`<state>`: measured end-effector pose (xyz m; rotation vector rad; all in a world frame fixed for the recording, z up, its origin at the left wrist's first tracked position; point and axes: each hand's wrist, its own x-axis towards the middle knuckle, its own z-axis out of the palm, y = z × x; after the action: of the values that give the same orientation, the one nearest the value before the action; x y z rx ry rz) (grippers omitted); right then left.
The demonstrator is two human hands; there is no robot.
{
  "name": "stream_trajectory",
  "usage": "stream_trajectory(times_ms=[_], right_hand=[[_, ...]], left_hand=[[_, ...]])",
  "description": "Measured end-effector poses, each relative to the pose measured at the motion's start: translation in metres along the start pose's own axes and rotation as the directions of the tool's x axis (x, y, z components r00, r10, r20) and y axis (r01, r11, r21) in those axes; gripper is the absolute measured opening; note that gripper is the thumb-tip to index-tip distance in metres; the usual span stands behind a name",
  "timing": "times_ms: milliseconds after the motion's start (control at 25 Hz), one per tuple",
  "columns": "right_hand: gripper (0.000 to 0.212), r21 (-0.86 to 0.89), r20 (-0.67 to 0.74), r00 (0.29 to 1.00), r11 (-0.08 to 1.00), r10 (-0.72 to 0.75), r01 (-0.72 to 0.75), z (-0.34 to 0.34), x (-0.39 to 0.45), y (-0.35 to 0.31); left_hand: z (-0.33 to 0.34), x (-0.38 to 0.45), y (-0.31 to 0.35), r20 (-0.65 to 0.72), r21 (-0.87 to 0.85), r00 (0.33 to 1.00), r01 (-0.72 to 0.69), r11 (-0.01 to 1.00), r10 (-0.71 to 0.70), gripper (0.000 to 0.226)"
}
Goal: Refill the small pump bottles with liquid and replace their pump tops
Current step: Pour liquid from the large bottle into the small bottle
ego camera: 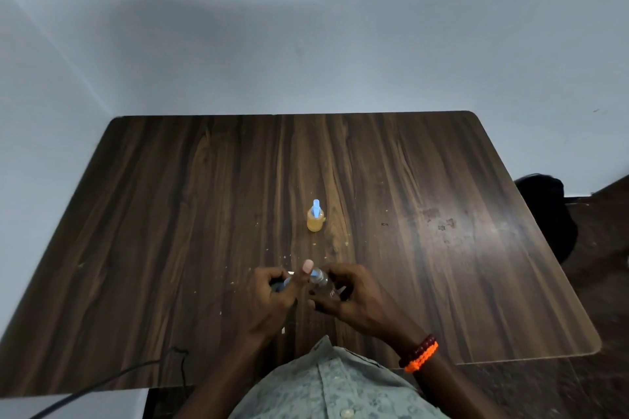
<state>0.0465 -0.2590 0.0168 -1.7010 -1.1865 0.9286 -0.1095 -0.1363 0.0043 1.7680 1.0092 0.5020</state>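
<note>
So the dark wood-grain table [408,180] takes up most of the view. The right hand [354,299] is wrapped around a small clear plastic bottle [321,282] lying tipped toward the left hand [272,296], which pinches a light blue pump top [285,282] right beside the bottle's neck, probably so the top can go on or come off. Farther back, standing upright on its own, is a small bottle of orange liquid with a blue pump [315,219], looks already done and parked out of the way.
</note>
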Motion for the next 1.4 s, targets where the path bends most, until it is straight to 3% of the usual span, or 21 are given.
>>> stream_trajectory(times_ms=[80,280,480,640,800,1000,1200,1400], right_hand=[[0.021,-0.001,0.005,1.0,1.0,0.0,0.0,0.0,0.001,0.001],[0.026,-0.012,-0.004,1.0,1.0,-0.024,0.024,0.002,-0.001,0.003],[0.022,0.023,-0.043,0.999,1.0,-0.007,0.008,-0.001,0.0,0.004],[0.02,0.084,-0.015,0.999,0.995,-0.043,0.044,0.002,-0.001,0.003],[0.024,0.052,-0.044,0.999,0.999,-0.011,0.013,-0.002,0.003,0.01],[0.024,0.082,-0.04,0.999,0.996,-0.034,0.038,0.002,0.001,0.008],[0.028,0.062,-0.06,0.998,0.998,-0.01,0.014,-0.001,0.003,0.013],[0.026,0.094,-0.043,0.999,0.995,-0.031,0.035,0.001,0.0,0.009]], left_hand=[[-0.003,0.0,0.003,0.039,-0.026,0.999,0.013,1.0,-0.012,0.101],[-0.007,0.001,0.009,0.058,0.072,0.998,0.02,0.997,-0.025,0.076],[-0.01,0.003,0.011,0.097,0.109,0.994,0.03,0.994,-0.041,0.084],[-0.014,0.006,0.013,0.092,0.196,0.996,0.003,0.981,-0.021,0.076],[-0.01,0.008,0.014,0.111,0.189,0.994,-0.031,0.982,0.01,0.089],[-0.01,0.009,0.016,0.118,0.218,0.993,-0.028,0.975,0.002,0.079],[-0.009,0.008,0.017,0.113,0.225,0.994,-0.025,0.974,-0.001,0.099],[-0.009,0.009,0.017,0.127,0.253,0.992,-0.02,0.967,-0.013,0.08]])
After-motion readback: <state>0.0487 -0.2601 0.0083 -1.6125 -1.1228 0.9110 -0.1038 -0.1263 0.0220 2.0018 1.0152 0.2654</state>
